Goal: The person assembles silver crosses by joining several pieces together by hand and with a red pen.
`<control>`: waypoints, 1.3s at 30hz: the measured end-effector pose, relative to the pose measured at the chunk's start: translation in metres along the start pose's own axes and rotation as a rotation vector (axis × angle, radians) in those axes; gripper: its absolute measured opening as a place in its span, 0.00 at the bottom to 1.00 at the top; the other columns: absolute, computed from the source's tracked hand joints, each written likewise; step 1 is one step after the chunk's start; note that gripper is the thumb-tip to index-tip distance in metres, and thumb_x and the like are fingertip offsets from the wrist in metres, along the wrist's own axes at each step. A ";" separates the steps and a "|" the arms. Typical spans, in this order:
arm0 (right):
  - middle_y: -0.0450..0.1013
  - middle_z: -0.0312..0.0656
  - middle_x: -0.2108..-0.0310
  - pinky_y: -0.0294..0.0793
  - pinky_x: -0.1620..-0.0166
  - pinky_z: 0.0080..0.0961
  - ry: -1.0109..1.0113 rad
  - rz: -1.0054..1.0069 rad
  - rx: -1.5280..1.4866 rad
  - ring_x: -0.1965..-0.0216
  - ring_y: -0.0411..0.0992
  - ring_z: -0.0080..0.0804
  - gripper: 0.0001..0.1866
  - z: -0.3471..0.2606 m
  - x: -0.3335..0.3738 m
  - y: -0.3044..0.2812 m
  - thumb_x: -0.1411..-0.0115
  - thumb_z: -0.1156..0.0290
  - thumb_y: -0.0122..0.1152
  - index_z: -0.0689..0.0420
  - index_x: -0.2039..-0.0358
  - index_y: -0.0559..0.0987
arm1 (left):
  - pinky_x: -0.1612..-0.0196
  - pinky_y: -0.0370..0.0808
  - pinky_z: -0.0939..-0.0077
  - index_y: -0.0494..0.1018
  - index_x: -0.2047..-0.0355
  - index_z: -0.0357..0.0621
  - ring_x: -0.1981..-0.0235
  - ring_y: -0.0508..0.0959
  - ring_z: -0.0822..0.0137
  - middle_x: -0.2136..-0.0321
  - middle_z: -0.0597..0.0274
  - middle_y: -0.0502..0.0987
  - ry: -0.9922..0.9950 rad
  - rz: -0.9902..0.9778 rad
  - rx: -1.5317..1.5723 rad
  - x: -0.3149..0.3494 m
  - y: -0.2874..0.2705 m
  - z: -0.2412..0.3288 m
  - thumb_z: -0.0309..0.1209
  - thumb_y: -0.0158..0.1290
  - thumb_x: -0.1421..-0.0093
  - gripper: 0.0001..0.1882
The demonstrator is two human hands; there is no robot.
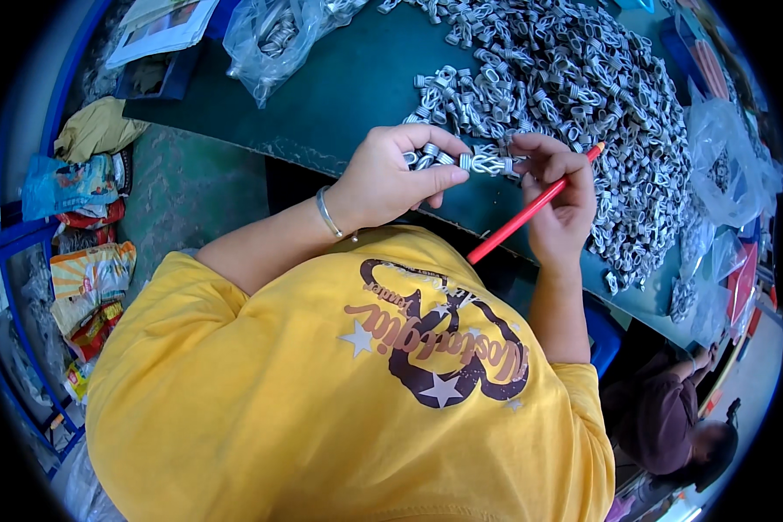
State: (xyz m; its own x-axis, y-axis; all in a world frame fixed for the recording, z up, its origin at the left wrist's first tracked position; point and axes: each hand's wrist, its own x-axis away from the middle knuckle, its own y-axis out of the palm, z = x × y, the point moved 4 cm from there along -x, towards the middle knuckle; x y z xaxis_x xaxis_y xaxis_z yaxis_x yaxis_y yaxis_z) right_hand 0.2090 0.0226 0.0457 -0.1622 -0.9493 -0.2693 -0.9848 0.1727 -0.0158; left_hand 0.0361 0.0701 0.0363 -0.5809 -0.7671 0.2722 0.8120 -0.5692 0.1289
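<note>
Fingers of the left hand [378,174] and right hand [561,202] curl nearly closed, the right round a red pencil [524,216]. Between them lies a grey metal piece [488,164], long axis sideways, its left end pinched by the left hand.

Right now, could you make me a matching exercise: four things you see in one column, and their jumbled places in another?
Things:
1. Long red pencil-like stick
2. Silver metal bangle
3. Large heap of small grey metal pieces
4. Clear plastic bag with metal pieces inside

Places:
A. Around the wrist of the left hand
B. At the picture's top edge, left of the heap
C. Held in the right hand
D. Spread over the right part of the dark green tabletop

Right pairs: 1-C, 2-A, 3-D, 4-B.
</note>
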 end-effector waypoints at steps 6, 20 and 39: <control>0.71 0.51 0.66 0.71 0.65 0.16 0.173 -0.078 -0.286 0.67 0.71 0.27 0.12 0.011 0.008 -0.003 0.49 0.86 0.53 0.58 0.75 0.61 | 0.79 0.67 0.91 0.72 0.65 0.36 0.81 0.71 0.81 0.75 0.64 0.74 0.245 0.004 -0.068 0.004 0.006 0.007 0.22 0.55 0.50 0.10; 0.69 0.52 0.65 0.74 0.64 0.22 -0.339 0.103 -0.063 0.64 0.71 0.34 0.22 -0.019 0.027 0.009 0.58 0.88 0.62 0.56 0.72 0.58 | 0.81 0.66 0.89 0.72 0.64 0.35 0.80 0.71 0.79 0.74 0.62 0.73 0.155 -0.021 0.055 0.014 0.013 0.009 0.24 0.55 0.49 0.11; 0.72 0.42 0.73 0.69 0.70 0.23 -0.245 0.023 0.740 0.74 0.70 0.36 0.13 0.000 0.008 -0.012 0.57 0.85 0.60 0.60 0.75 0.65 | 0.71 0.78 0.75 0.68 0.60 0.34 0.69 0.78 0.61 0.68 0.50 0.75 -0.660 -0.084 0.414 0.044 -0.052 -0.092 0.26 0.48 0.46 0.13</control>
State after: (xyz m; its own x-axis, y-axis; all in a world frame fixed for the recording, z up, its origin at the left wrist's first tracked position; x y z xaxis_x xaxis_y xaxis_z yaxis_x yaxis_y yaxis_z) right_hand 0.2191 0.0127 0.0437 -0.0790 -0.8731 -0.4811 -0.6704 0.4037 -0.6225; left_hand -0.0371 0.0389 -0.0467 -0.5933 -0.3177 0.7396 0.7969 -0.3611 0.4842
